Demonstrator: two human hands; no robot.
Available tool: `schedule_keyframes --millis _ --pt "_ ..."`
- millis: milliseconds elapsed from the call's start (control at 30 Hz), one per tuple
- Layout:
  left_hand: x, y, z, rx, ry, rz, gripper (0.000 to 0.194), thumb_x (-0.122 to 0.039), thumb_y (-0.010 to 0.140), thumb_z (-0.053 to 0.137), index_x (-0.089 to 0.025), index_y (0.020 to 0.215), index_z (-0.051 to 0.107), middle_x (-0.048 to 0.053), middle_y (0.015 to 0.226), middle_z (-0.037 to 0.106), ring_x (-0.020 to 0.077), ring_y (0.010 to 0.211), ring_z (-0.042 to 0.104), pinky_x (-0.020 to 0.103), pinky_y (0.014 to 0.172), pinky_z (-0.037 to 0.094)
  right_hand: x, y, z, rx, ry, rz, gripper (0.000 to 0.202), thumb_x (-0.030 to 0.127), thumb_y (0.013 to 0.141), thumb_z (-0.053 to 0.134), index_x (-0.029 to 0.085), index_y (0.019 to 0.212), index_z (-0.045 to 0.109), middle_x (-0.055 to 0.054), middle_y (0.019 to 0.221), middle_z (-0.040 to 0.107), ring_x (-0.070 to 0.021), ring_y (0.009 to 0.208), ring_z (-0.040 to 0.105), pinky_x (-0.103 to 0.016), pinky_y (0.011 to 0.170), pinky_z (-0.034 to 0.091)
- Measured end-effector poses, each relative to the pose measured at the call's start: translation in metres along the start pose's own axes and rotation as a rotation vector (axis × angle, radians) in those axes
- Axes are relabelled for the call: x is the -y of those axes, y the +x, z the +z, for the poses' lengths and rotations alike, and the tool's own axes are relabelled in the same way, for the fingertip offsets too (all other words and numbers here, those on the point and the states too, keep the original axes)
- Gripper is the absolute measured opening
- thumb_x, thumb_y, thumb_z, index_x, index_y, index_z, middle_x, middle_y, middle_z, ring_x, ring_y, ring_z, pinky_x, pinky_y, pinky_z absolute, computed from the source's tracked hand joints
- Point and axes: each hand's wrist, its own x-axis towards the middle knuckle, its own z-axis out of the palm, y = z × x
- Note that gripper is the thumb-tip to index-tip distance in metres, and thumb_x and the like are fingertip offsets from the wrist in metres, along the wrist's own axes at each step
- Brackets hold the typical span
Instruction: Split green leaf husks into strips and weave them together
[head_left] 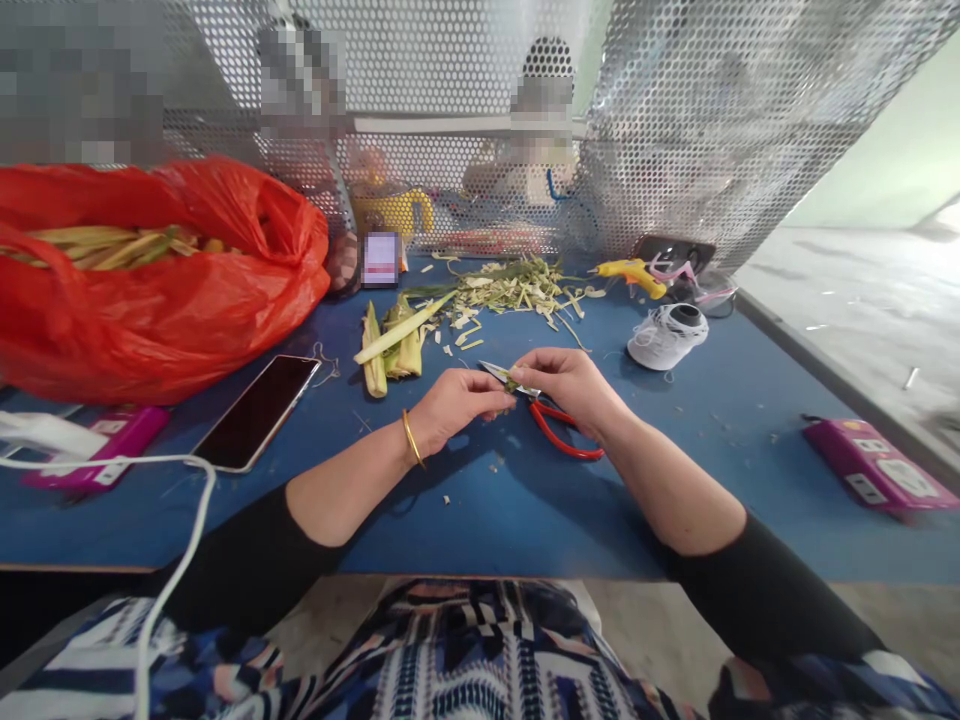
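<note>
Red bag point(165, 310) w/ green stalks point(112, 247); R hand point(570, 385) grips scissors point(559, 430), L hand point(457, 405) pinches leaf bit point(511, 385).

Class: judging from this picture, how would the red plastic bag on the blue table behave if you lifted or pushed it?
The red bag looks thin and crumpled, so it would probably sag and slide rather than roll. Its mouth gapes over long leaf strips, which might spill if tipped. It bulges, yet leaves are likely light.
</note>
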Motion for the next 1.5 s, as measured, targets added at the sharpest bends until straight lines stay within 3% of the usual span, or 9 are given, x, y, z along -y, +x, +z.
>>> schedule_keyframes --millis 133,267,500,733,833,1000,1133,1367,1500 --pt "-0.004 0.002 -0.006 -0.012 0.008 -0.080 0.041 -0.055 0.063 0.076 -0.014 0.061 0.069 0.002 0.056 0.060 0.0111 0.055 0.052 0.026 0.060 0.042 0.003 -0.001 -0.007 0.061 -0.071 0.030 0.037 0.051 0.065 0.072 0.016 0.064 0.063 0.007 0.048 0.046 -0.0062 0.048 0.034 -0.024 0.050 0.026" --pt "-0.007 0.007 -0.013 -0.282 -0.142 -0.097 0.051 -0.064 0.067 0.069 -0.013 0.063 0.070 0.001 0.055 0.056 0.0093 0.051 0.049 0.023 0.054 0.040 0.004 0.001 -0.015 0.333 -0.072 0.144 0.039 0.051 0.061 0.078 0.015 0.061 0.060 0.006 0.047 0.049 -0.0060 0.044 0.038 -0.023 0.045 0.028" --pt "-0.002 0.011 -0.010 -0.326 -0.193 -0.082 0.039 -0.051 0.062 0.077 -0.013 0.062 0.069 -0.002 0.055 0.053 0.0071 0.051 0.047 0.021 0.053 0.040 0.005 0.014 -0.024 -0.180 0.303 0.049 0.041 0.057 0.077 0.063 0.018 0.091 0.062 -0.010 0.099 0.073 -0.0128 0.065 0.064 -0.027 0.061 0.050" --pt "0.005 0.011 -0.008 -0.257 0.009 0.031 0.026 -0.041 0.072 0.069 -0.016 0.064 0.069 -0.002 0.052 0.055 0.0093 0.051 0.049 0.022 0.053 0.041 0.012 0.001 -0.015 -0.023 -1.099 -0.053 0.022 0.034 0.088 0.056 0.018 0.098 0.066 -0.010 0.092 0.074 -0.0243 0.086 0.068 -0.032 0.071 0.046" --pt "0.003 0.014 -0.017 -0.307 0.207 0.105 0.019 -0.031 0.078 0.064 -0.016 0.067 0.070 -0.001 0.053 0.059 0.0113 0.052 0.053 0.023 0.055 0.044 0.015 -0.003 -0.014 0.101 -1.423 -0.014 0.029 0.038 0.091 0.053 0.016 0.106 0.065 -0.014 0.103 0.073 -0.0284 0.097 0.068 -0.032 0.070 0.045" --pt "-0.011 0.018 -0.055 -0.611 0.836 0.184 0.016 -0.021 0.082 0.059 -0.021 0.086 0.075 0.005 0.087 0.074 0.0191 0.080 0.065 0.029 0.074 0.047 0.015 -0.002 -0.013 0.195 -1.519 0.015 0.033 0.037 0.093 0.048 0.014 0.113 0.061 -0.015 0.113 0.068 -0.0283 0.103 0.067 -0.031 0.071 0.045" --pt "-0.016 0.018 -0.087 -0.719 1.184 -0.011 0.015 -0.020 0.076 0.066 -0.017 0.087 0.076 0.015 0.095 0.072 0.0300 0.094 0.064 0.035 0.076 0.045 0.015 -0.003 -0.012 0.215 -1.526 -0.010 0.033 0.036 0.095 0.044 0.014 0.110 0.063 -0.015 0.110 0.067 -0.0282 0.100 0.067 -0.031 0.070 0.045" --pt "-0.023 0.012 -0.094 -0.801 1.226 0.010 0.021 -0.023 0.084 0.054 -0.014 0.088 0.073 0.019 0.095 0.068 0.0318 0.090 0.064 0.034 0.067 0.040 0.014 -0.002 -0.014 0.186 -1.465 -0.012 0.032 0.040 0.093 0.050 0.015 0.104 0.066 -0.016 0.108 0.068 -0.0290 0.097 0.067 -0.031 0.068 0.044" --pt "-0.025 0.012 -0.070 -0.723 0.690 0.098 0.025 -0.029 0.089 0.050 -0.016 0.080 0.069 0.009 0.078 0.066 0.0176 0.065 0.059 0.026 0.056 0.037 0.014 -0.002 -0.014 0.100 -1.422 -0.037 0.031 0.039 0.094 0.047 0.017 0.099 0.068 -0.015 0.104 0.070 -0.0274 0.096 0.067 -0.030 0.067 0.042"
